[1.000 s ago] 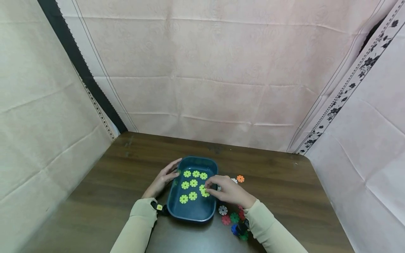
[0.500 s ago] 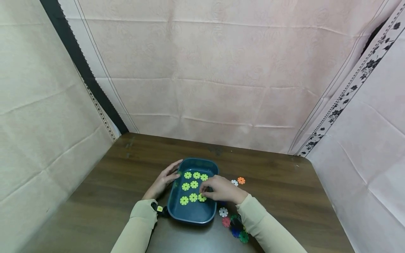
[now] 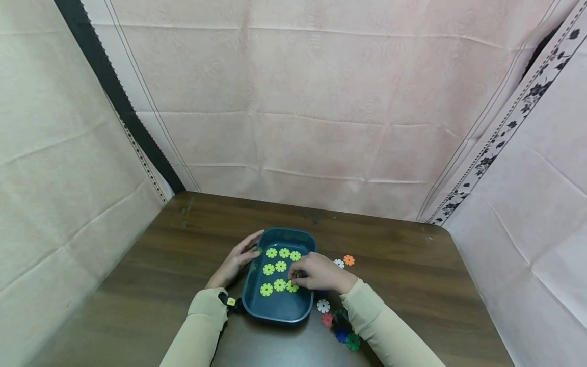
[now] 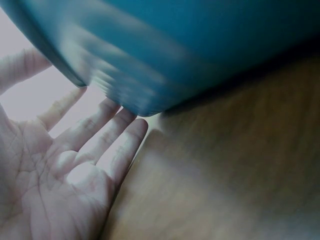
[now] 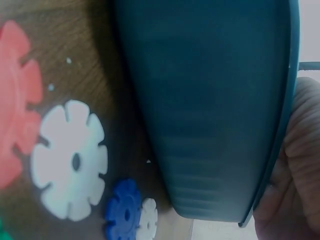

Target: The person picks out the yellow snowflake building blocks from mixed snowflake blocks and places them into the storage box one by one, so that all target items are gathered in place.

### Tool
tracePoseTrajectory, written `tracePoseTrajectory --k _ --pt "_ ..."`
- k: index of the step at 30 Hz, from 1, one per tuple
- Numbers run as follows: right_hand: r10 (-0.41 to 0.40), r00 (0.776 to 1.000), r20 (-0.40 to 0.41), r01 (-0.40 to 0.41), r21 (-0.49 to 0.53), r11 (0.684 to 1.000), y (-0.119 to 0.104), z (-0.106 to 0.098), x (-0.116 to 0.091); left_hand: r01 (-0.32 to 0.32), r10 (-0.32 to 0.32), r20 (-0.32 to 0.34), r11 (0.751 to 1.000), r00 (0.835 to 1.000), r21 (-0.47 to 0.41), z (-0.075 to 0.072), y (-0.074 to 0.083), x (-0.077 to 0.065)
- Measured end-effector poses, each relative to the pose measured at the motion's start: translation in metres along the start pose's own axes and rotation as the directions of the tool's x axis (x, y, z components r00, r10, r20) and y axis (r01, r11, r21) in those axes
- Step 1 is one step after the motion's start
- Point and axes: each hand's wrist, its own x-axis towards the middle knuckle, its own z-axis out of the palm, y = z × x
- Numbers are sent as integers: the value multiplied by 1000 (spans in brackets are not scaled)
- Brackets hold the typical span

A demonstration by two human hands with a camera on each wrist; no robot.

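Note:
A dark blue tray (image 3: pixel 277 308) lies on the table, bearing several yellow notched discs (image 3: pixel 280 266) in rows. My left hand (image 3: pixel 237 261) holds its left side, thumb over the rim and fingers along the outer wall. In the left wrist view those fingers (image 4: pixel 122 152) lie nearly straight against the tray. My right hand (image 3: pixel 318 273) reaches over the right rim, thumb and forefinger pinching the upper edge of a yellow notched disc (image 3: pixel 291 287) in the nearest row. The hand covers the right end of the middle row. In the right wrist view the tray wall hides the fingertips.
Right of the tray lie loose discs of the same kind: white (image 3: pixel 323 306), red (image 3: pixel 327 320), blue (image 3: pixel 341 335), green (image 3: pixel 352 341) and orange (image 3: pixel 349 260). My right sleeve (image 3: pixel 373 308) passes over some. Cloth walls (image 3: pixel 321 127) stand behind and beside the wooden table (image 3: pixel 399 255).
My right hand has brought the yellow disc slightly left and nearer, into line with the nearest row. Over the last half second it stays almost still. My left hand keeps its place on the tray.

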Motion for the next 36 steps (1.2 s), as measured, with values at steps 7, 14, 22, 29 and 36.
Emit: tracePoseTrajectory --k 7,14,22,29,36 --pt "3 1000 5 -3 -10 1000 -1 -1 -1 3 -2 -9 1000 1000 7 0 1 0" --pt "1 1000 6 -1 12 1000 -3 -2 -1 -3 3 -10 1000 1000 9 1 2 -1" --pt "-20 999 -27 22 76 997 1 -4 -4 -17 17 -7 1000 1000 6 1 1 -1" --pt "-44 981 -190 70 131 989 8 -17 -11 -22 22 -3 1000 1000 4 1 0 -1" --pt "11 955 -295 44 179 983 14 -34 -24 -26 26 -5 1000 1000 1 0 1 -1"
